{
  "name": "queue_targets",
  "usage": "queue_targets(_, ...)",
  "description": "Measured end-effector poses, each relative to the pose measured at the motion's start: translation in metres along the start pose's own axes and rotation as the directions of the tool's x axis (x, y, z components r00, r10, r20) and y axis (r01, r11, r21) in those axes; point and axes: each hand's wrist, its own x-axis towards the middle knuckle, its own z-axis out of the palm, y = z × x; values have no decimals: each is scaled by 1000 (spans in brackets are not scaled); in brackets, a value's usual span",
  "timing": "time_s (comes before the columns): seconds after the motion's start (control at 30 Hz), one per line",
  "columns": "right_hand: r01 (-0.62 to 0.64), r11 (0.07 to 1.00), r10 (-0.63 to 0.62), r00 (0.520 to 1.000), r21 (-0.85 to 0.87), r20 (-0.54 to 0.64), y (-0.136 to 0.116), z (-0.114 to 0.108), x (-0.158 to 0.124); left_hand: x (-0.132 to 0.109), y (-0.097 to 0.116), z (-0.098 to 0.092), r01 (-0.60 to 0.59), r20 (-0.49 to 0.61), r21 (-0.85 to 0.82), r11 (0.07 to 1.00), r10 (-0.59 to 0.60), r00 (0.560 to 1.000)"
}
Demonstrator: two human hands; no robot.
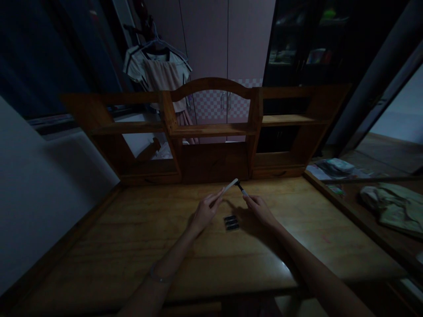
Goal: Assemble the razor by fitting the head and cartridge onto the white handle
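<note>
In my left grip (206, 211) I hold a slim pale stick (230, 186), fingers closed around its lower part so the upper end slants up and to the right. My right grip (259, 208) is narrow, pinched on the pale handle of a small dark-headed tool (242, 189), perhaps a razor. Both things are raised over the worktop (148, 229), toward its far edge and roughly midway between its side edges. The stick's tip and the dark head meet or nearly meet; I cannot tell whether they touch.

Near the middle of the worktop, between my forearms and well in from every edge, lies a small pack (231, 222) with dark rows. At the far edge stands a wooden shelf unit (211, 130); beyond the right edge lies a crumpled pale cloth (399, 207), and behind everything a garment (161, 75) hangs.

I judge the chief risk to be a slip: with my hold low on the stick, sideways pressure at its tip could swing it off the dark head. If that head is bladed, a sudden slide might bring it onto my left fingers. The dim light makes the contact hard to judge, and a dropped wrist could knock the pack askew.
</note>
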Motion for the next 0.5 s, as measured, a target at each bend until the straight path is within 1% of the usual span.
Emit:
queue_targets(0.07,-11,1000,11,1000,1,-5,1,0,0,0,1,-1,-4,4,-18,1000,4,1000)
queue_targets(0.17,-28,1000,28,999,0,-44,4,-1,1,0,2,-1,8,13,-37,999,-8,1000)
queue_targets(0.37,-43,999,43,999,4,-31,10,-2,1,0,1,1,19,-1,-114,993,-19,1000)
queue_targets(0.43,-63,996,65,997,56,-32,12,-1,3,0,0,1,10,-18,-142,990,-13,1000)
queue_targets(0.5,-88,986,91,996,144,-16,14,-1,4,0,1,0,-2,-55,-168,986,-7,998)
